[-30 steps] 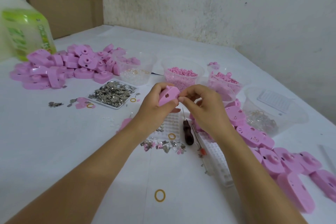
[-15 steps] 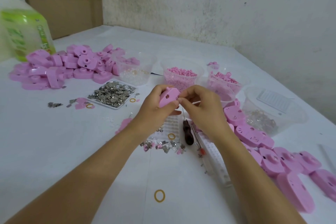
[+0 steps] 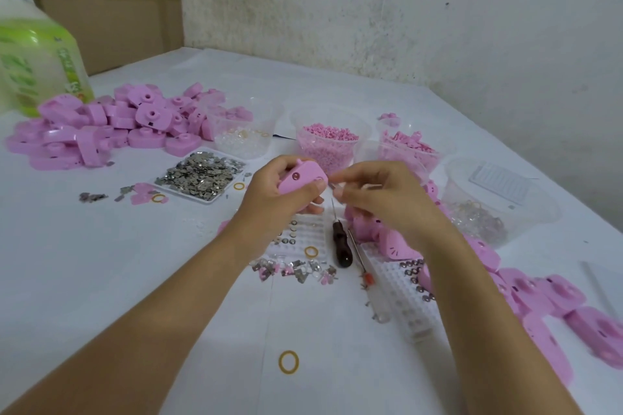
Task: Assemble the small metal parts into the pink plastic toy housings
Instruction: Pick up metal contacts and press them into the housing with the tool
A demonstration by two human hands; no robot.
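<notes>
My left hand (image 3: 274,199) grips a pink plastic housing (image 3: 301,179) above the table's middle, thumb along its near edge. My right hand (image 3: 381,200) sits just to its right, fingertips pinching a small metal part (image 3: 333,186) a short gap from the housing's right end. A white tray of loose metal parts (image 3: 202,176) lies to the left. More small metal parts (image 3: 296,269) are scattered below my hands. Piles of pink housings lie at far left (image 3: 111,125) and at right (image 3: 556,310).
Clear tubs hold pink pellets (image 3: 328,145), pink pieces (image 3: 409,148) and clear bits (image 3: 241,138); a large tub (image 3: 499,202) stands right. A dark-handled awl (image 3: 341,242), white grid trays (image 3: 401,296), yellow rubber bands (image 3: 289,361) and a green bottle (image 3: 37,64) are on the white table.
My right hand has drawn slightly right, away from the housing, opening a small gap. The left hand has tilted the housing so its top face shows.
</notes>
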